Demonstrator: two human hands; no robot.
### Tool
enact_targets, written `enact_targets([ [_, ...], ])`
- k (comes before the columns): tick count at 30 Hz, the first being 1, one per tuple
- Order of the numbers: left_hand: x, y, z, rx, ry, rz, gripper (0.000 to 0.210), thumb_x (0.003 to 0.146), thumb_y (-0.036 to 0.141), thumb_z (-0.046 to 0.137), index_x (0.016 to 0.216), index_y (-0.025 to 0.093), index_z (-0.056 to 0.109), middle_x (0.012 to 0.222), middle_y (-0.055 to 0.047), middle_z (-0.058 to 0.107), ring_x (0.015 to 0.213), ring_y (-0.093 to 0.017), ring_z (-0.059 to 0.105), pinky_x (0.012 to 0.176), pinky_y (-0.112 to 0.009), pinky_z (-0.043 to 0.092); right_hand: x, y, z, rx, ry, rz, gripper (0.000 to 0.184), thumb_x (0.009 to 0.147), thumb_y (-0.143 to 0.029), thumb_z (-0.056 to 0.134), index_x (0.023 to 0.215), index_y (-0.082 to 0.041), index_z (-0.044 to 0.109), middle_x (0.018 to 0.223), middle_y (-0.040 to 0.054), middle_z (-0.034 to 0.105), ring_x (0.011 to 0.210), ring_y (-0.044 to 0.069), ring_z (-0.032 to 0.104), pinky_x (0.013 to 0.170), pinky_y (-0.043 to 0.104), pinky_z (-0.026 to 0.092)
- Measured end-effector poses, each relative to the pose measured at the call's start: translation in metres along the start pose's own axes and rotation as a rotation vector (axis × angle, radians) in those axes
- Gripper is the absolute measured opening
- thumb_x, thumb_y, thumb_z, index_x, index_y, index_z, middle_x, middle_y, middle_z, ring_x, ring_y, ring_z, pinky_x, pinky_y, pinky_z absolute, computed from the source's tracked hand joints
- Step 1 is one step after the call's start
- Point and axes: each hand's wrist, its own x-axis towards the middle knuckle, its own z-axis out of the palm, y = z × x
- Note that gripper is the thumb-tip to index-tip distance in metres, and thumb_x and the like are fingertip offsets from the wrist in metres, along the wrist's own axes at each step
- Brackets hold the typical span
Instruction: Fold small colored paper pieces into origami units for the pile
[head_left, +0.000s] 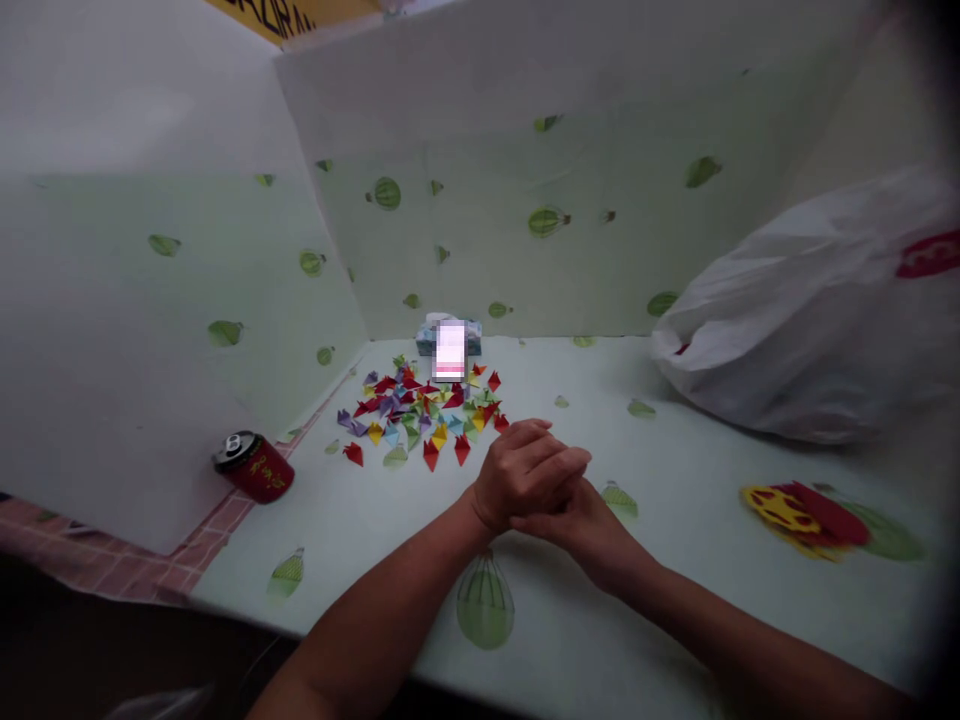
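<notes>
My left hand (525, 470) and my right hand (576, 518) are clasped together above the front middle of the table. The left lies on top, its fingers curled over the right. Of the right hand, the thumb shows under the left wrist; its other fingers are mostly hidden. No object is visible between them. Just beyond, to the left, is a loose spread of small folded paper pieces (462, 450) in red, yellow, green, blue and purple. A tissue box (425, 340) stands behind them, with a bright, pixelated upright shape (450, 350) in front.
A red drink can (262, 472) lies tilted at the left edge. A large white plastic bag (795, 320) fills the back right. Red and yellow cut-out pieces (832, 512) rest at right on the balloon-print tablecloth (375, 560). Panels (480, 180) enclose the back and left.
</notes>
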Motion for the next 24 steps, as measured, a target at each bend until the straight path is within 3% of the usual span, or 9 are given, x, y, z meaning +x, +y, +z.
enact_targets([
  [5, -0.001, 0.004, 0.0, 0.021, -0.076, -0.004, 0.013, 0.086, 0.011, 0.055, 0.089, 0.021, 0.063, 0.065, 0.004, 0.069, 0.064, -0.012, 0.062, 0.091, -0.032, 0.057, -0.005, 0.005, -0.001, 0.065, -0.063, 0.026, 0.025, 0.068, -0.034, 0.08, 0.075, -0.018, 0.062, 0.071, 0.0038, 0.068, 0.071, 0.022, 0.065, 0.065, 0.035, 0.053],
  [10, 0.0, 0.008, 0.0, -0.002, -0.086, 0.035, 0.013, 0.088, 0.012, 0.054, 0.091, 0.021, 0.063, 0.067, 0.004, 0.07, 0.065, -0.012, 0.061, 0.091, -0.032, 0.056, -0.007, 0.009, -0.002, 0.08, -0.036, -0.03, 0.036, 0.064, -0.029, 0.084, 0.092, -0.02, 0.064, 0.1, 0.0064, 0.071, 0.097, 0.028, 0.067, 0.081, 0.042, 0.057],
  [16, -0.002, 0.008, 0.001, 0.008, -0.131, 0.017, 0.012, 0.089, 0.014, 0.055, 0.09, 0.022, 0.064, 0.068, 0.003, 0.071, 0.066, -0.012, 0.062, 0.093, -0.033, 0.055, -0.009, 0.012, -0.001, 0.109, -0.056, 0.013, 0.039, 0.065, -0.032, 0.084, 0.095, -0.02, 0.062, 0.093, 0.006, 0.071, 0.095, 0.03, 0.068, 0.083, 0.046, 0.057],
  [19, -0.001, 0.009, 0.0, -0.017, -0.097, 0.047, 0.009, 0.089, 0.015, 0.056, 0.091, 0.02, 0.064, 0.069, 0.003, 0.071, 0.066, -0.012, 0.061, 0.093, -0.033, 0.056, -0.011, 0.012, -0.002, 0.1, -0.055, -0.009, 0.036, 0.067, -0.032, 0.084, 0.094, -0.021, 0.063, 0.098, 0.0064, 0.072, 0.1, 0.03, 0.067, 0.085, 0.047, 0.057],
  [24, -0.001, 0.008, -0.002, 0.03, -0.153, 0.034, 0.013, 0.091, 0.013, 0.055, 0.092, 0.021, 0.065, 0.07, 0.004, 0.071, 0.069, -0.012, 0.063, 0.096, -0.033, 0.055, -0.009, 0.012, -0.002, 0.214, -0.067, -0.016, 0.045, 0.064, -0.026, 0.087, 0.103, -0.022, 0.063, 0.111, 0.0048, 0.071, 0.109, 0.029, 0.066, 0.093, 0.045, 0.057],
])
